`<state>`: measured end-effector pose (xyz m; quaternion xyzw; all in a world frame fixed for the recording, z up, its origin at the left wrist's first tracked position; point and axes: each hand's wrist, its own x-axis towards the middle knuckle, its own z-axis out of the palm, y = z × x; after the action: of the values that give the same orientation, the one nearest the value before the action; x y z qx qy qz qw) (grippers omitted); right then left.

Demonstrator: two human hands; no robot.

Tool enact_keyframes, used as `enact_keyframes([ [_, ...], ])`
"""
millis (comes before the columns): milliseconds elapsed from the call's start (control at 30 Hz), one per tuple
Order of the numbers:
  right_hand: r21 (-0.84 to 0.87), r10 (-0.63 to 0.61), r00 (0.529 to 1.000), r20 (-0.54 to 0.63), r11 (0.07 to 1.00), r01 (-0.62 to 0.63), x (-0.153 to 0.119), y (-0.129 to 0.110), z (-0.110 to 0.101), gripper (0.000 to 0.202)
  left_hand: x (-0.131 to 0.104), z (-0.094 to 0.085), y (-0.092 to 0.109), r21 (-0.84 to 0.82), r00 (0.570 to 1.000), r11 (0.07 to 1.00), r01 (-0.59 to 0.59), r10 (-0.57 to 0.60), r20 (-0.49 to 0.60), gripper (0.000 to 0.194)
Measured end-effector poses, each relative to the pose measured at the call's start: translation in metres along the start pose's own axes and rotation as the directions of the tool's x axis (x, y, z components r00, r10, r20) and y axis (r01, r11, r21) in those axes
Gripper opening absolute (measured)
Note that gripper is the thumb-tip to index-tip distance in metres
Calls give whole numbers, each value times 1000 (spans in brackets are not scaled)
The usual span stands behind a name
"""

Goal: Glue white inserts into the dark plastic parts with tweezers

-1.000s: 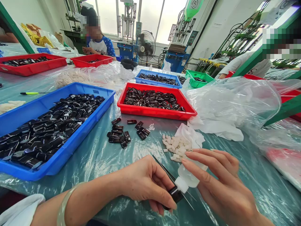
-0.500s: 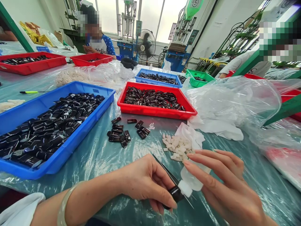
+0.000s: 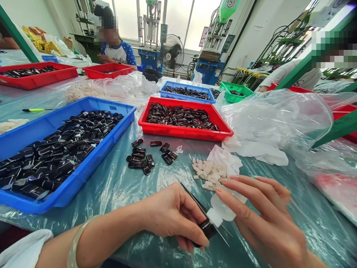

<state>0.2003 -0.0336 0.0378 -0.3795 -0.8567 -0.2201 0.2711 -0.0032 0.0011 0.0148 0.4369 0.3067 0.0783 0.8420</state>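
My left hand (image 3: pixel 178 219) is closed around a glossy black piece (image 3: pixel 208 229) and thin metal tweezers, whose tips (image 3: pixel 226 240) point down to the right. My right hand (image 3: pixel 267 219) has its fingers stretched over a translucent white bottle (image 3: pixel 224 207), which it holds; its thumb is hidden. The bottle's white neck touches the end of the black piece. Just beyond my right fingertips lies a pile of small off-white pieces (image 3: pixel 210 172) beside a white plastic bag (image 3: pixel 227 160). Several loose black pieces (image 3: pixel 138 154) are on the plastic-covered table (image 3: pixel 111 199).
A large blue tray (image 3: pixel 67 191) of black pieces is at the left, a red tray (image 3: pixel 184 131) ahead. Clear plastic bags (image 3: pixel 279 119) and a green post (image 3: pixel 338 128) stand at the right. Across the table, a person (image 3: pixel 118 52) sits near a fan (image 3: pixel 171 53).
My right hand has moved slightly left with the white bottle, bringing its neck over the black piece. My left hand has hardly moved.
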Motion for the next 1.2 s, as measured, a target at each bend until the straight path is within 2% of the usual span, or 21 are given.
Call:
enact_keyframes([
  [367,96,26,1000,1,995,-26,-7,2,3,30,0,0,-1,6,999,999,-33,33,-12,21],
  [600,65,-5,1000,14,998,5,-14,8,4,29,1,0,-3,23,999,999,-40,40,-27,19],
  [700,44,6,1000,-13,999,-6,-15,8,5,29,1,-1,-3,32,998,998,-52,53,-42,19],
  [867,60,108,994,-9,992,-107,-14,11,9,38,1,1,0,61,986,992,-115,121,-113,27],
  [1033,96,257,966,-11,962,-255,-24,18,13,28,3,4,3,50,969,987,-152,159,-191,31],
  [1133,109,380,925,0,920,-378,-35,23,12,23,4,4,2,30,955,982,-189,191,-226,32],
  [1200,116,484,874,33,867,-484,-43,30,11,25,5,4,2,34,951,979,-199,201,-234,32],
])
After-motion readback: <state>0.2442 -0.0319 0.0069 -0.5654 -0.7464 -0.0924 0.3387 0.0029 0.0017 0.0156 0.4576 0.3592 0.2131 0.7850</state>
